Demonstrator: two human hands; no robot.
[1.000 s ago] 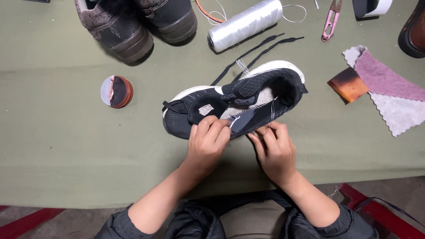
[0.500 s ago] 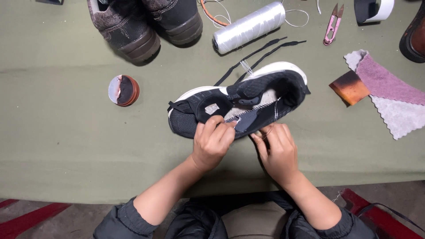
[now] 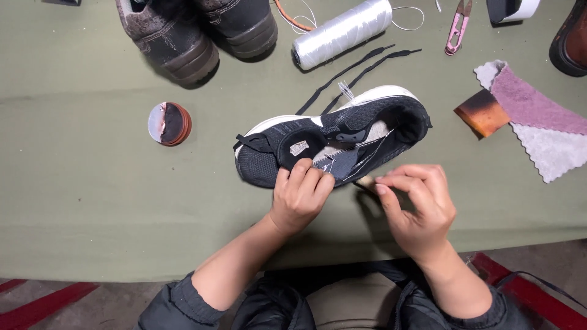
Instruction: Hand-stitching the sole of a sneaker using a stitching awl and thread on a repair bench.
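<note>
While my left hand (image 3: pixel 301 194) grips the black sneaker (image 3: pixel 330 143) lying sideways on the worktop (image 3: pixel 79 195), my right hand (image 3: pixel 416 205) pinches a small tool tip at its side; a slack hold could, I judge, tear the stitching.

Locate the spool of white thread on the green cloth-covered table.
In the head view, the spool of white thread lies on its side at top centre, right of the pair of dark worn boots, left of the pink thread snips, above the black sneaker.
</note>
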